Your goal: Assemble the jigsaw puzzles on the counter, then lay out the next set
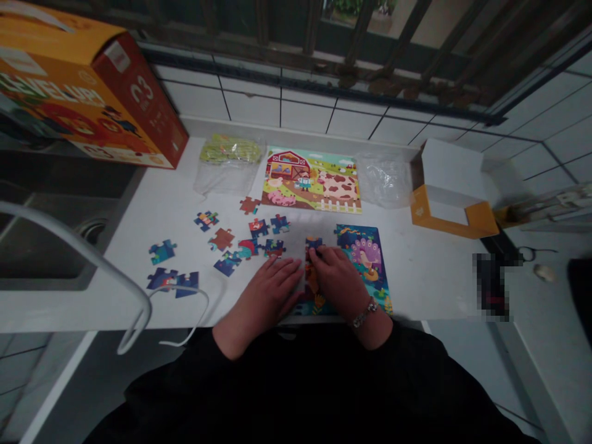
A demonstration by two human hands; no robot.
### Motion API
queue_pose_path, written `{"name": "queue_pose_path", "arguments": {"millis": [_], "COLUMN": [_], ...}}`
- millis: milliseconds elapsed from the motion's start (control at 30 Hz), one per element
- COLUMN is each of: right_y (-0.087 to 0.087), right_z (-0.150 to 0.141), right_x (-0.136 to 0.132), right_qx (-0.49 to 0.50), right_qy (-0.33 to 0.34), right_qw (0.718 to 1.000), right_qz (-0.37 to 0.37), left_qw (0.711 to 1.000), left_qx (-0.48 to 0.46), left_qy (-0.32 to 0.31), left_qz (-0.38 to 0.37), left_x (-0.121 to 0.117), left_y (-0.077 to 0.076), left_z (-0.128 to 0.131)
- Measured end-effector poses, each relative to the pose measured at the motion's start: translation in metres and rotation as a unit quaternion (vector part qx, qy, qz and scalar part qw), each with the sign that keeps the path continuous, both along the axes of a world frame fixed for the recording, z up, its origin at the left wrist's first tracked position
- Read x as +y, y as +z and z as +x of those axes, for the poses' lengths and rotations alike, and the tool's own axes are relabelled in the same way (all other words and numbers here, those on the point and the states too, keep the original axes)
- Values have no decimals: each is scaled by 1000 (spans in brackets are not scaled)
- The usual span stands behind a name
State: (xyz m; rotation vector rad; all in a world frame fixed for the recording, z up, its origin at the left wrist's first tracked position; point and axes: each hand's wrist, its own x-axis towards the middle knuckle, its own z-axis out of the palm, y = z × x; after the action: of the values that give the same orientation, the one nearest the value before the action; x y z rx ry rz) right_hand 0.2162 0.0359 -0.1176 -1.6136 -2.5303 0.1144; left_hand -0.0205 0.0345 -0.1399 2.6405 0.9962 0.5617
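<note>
My right hand (340,277) is bent over a blue jigsaw piece (314,242), its fingertips closed on the piece's edge. This piece lies at the upper left of a partly joined jigsaw (382,265) showing a purple peacock. Part of the joined picture is hidden under that hand. My left hand (268,287) rests flat on the counter just left of the jigsaw, fingers stretched out and holding nothing visible. Beyond its fingertips lie several loose pieces, among them a dark blue one (274,248) and a reddish-brown one (222,239). Two joined pieces (185,282) sit farther left.
Behind the jigsaw lies a farm picture (314,179), between a bag of green pieces (230,151) and a crumpled clear bag (386,179). An orange box (139,98) stands back left, beside a sink (97,277). An opened small box (456,213) is at right. A white cable (92,246) crosses the left.
</note>
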Motion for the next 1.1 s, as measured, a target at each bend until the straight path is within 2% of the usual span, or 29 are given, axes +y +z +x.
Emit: {"name": "queue_pose_path", "arguments": {"millis": [133, 233, 533, 700, 867, 1000, 1100], "right_y": [-3, -6, -16, -18, -20, -20, -20], "right_z": [-3, -5, -2, 0, 1, 2, -1], "right_x": [-11, -15, -18, -18, -19, -18, -18], "right_qx": [-11, -13, 20, 40, 51, 50, 51], "right_qy": [-10, -28, -46, -47, -51, -50, -48], "right_qw": [1000, 999, 999, 998, 997, 998, 998], "right_qz": [-8, -14, -2, 3, 1, 2, 0], "left_qw": [994, 989, 990, 997, 998, 998, 998], "left_qx": [20, 58, 68, 21, 5, 27, 40], "left_qy": [106, 135, 122, 73, 61, 52, 57], "left_qz": [6, -2, -29, -8, -5, -10, 0], "left_x": [15, 32, 69, 77, 78, 77, 76], "left_y": [0, 1, 11, 3, -10, -16, -15], "left_z": [-10, -16, -14, 2, 20, 21, 19]}}
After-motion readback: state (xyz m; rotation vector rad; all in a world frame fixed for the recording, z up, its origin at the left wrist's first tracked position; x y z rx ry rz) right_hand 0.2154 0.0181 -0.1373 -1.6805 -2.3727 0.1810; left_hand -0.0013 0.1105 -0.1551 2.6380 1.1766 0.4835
